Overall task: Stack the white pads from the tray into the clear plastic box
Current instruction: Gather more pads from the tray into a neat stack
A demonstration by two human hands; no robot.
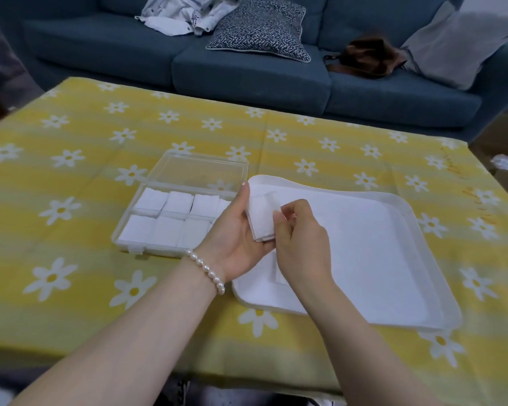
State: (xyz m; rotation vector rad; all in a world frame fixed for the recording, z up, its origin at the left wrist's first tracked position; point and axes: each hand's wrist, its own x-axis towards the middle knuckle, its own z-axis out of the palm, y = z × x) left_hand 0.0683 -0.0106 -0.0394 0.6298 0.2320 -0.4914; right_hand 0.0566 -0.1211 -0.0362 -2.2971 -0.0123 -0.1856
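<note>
A clear plastic box (129,227) lies open on the table, its lid (197,171) folded back. Several white pads (176,202) fill it in two rows. Right of it sits a white tray (408,244). Over the tray's left end, my left hand (235,238) lies palm up and holds a small stack of white pads (260,218). My right hand (299,241) pinches the stack's right edge with curled fingers. One more white pad (277,272) lies in the tray, partly hidden under my right hand.
A yellow tablecloth with white daisies (100,136) covers the table. Behind it stands a blue sofa (247,74) with a patterned cushion (261,27), crumpled clothes (188,13) and a brown bag (364,58). A pearl bracelet (207,269) circles my left wrist.
</note>
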